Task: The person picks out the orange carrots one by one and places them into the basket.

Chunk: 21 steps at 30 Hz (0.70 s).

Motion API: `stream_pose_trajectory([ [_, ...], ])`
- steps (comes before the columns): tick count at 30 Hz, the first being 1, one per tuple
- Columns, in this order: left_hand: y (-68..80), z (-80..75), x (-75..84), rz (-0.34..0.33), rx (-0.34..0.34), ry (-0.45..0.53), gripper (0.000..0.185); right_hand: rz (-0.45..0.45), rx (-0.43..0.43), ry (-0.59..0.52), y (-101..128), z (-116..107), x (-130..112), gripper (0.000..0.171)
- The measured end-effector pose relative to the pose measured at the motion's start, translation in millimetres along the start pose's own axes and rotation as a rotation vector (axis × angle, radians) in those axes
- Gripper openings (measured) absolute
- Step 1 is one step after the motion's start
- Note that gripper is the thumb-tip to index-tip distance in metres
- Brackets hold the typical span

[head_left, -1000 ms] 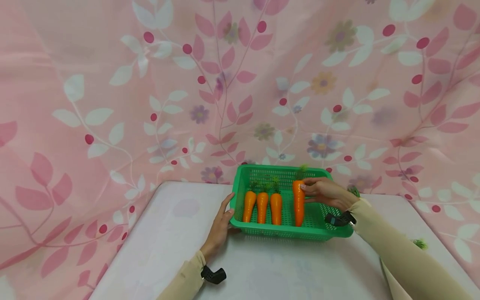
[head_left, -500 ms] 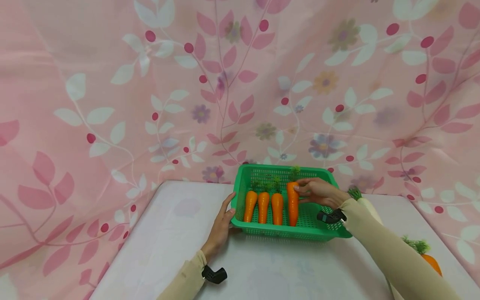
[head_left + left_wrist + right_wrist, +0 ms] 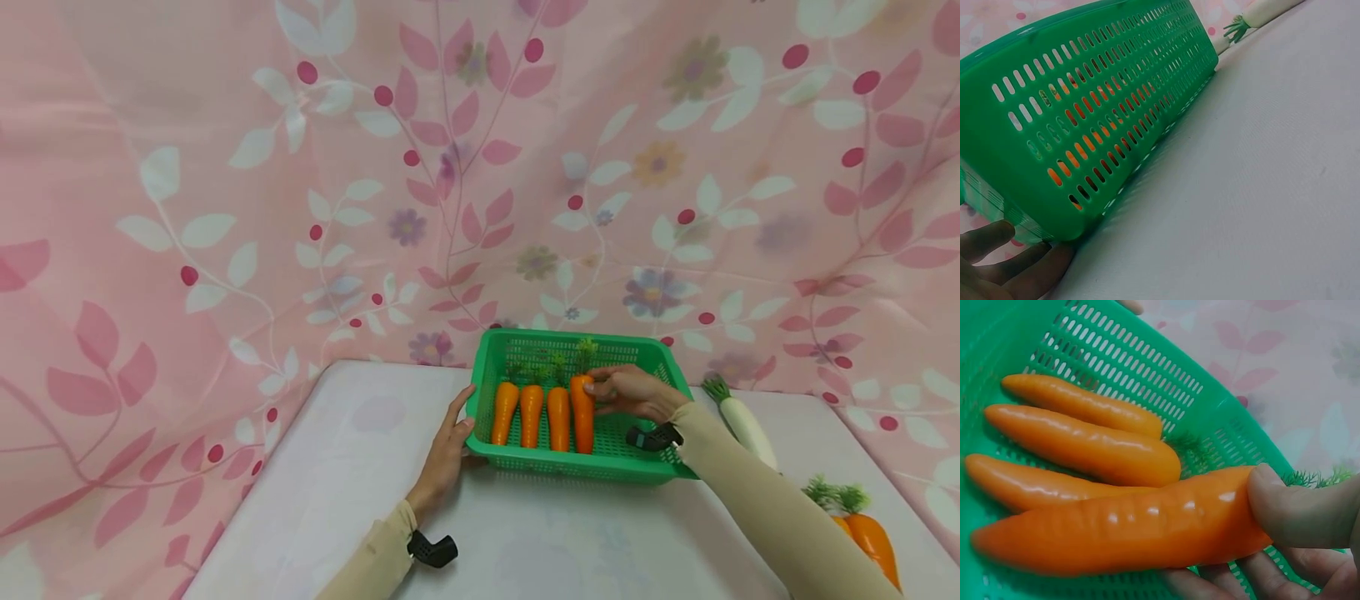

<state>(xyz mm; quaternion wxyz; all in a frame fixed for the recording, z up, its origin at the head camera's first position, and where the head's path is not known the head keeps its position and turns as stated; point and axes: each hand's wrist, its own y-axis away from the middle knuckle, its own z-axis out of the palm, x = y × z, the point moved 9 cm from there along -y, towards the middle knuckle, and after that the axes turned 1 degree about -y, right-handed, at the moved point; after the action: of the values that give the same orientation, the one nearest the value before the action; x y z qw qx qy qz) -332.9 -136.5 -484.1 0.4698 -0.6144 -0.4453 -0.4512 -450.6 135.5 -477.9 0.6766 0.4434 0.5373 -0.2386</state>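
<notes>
My right hand [image 3: 636,392] pinches an orange carrot [image 3: 582,417] by its thick, leafy end, thumb on top in the right wrist view. That carrot [image 3: 1116,531] overlaps its nearest neighbour, low inside the green perforated basket [image 3: 577,460]. Three more carrots [image 3: 531,417] lie side by side to its left, tips toward me and green tops at the back. At the basket's left end, my left hand [image 3: 441,462] rests against the wall and rim. Its fingertips [image 3: 1047,265] touch the lower corner in the left wrist view.
Right of the basket lies a white radish [image 3: 750,429] with green stems. More carrots [image 3: 873,546] sit nearer on the right, partly behind my right sleeve. A pink floral cloth [image 3: 420,208] hangs behind the white table [image 3: 360,467].
My right hand has moved left and lowered the carrot beside the other three. The left hand stays at the basket's end. The radish and carrots on the right have come into fuller view.
</notes>
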Motion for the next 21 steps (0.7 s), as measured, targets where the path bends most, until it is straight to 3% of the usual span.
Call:
stream_pose_trajectory([
  [21, 0.1, 0.4, -1.5, 0.011, -0.011, 0.011, 0.052, 0.017, -0.013, 0.056, -15, -1, 14, 0.067],
])
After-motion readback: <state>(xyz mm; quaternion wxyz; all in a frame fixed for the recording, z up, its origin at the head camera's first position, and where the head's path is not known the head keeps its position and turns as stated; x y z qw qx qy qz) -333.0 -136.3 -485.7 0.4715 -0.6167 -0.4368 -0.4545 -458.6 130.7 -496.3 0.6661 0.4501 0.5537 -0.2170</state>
